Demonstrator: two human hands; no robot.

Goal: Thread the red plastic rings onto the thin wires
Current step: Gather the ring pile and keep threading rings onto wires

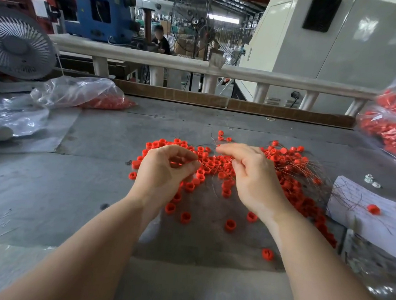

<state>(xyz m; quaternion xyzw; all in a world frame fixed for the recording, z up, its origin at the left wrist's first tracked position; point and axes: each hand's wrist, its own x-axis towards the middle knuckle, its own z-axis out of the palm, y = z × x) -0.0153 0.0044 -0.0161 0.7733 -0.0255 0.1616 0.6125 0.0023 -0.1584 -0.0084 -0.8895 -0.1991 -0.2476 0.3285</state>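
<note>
Both hands work over the heap of small red plastic rings [217, 165] spread across the middle of the grey bench [94, 189]; a loose sheaf of thin bare metal wires [313, 180] fans out to the right of the heap, with rings already strung among them, and its far ends reach a white sheet of paper [362, 210] where one more ring lies. The left hand [164, 171] has its fingers [191, 167] curled, thumb and forefinger pinching together on what looks like a single ring, red showing in the hollow of the hand; the right hand [254, 175] has its fingers [225, 148] drawn together at the tips, seemingly nipping a wire end, though the wire there is too fine to make out for certain.

The step in hand looks to be bringing ring and wire tip together; to do it well, hold the ring with its bore facing the wire, grip the wire close to its tip so it does not whip or bend, and slide the ring down clear of the end before letting go; keeping the strung wires fanned to the right, apart from the loose rings, should spare tangles.

A clear plastic bag of red rings [97, 97] lies at the far left; fuller bags [393, 125] sit at the right edge.
</note>
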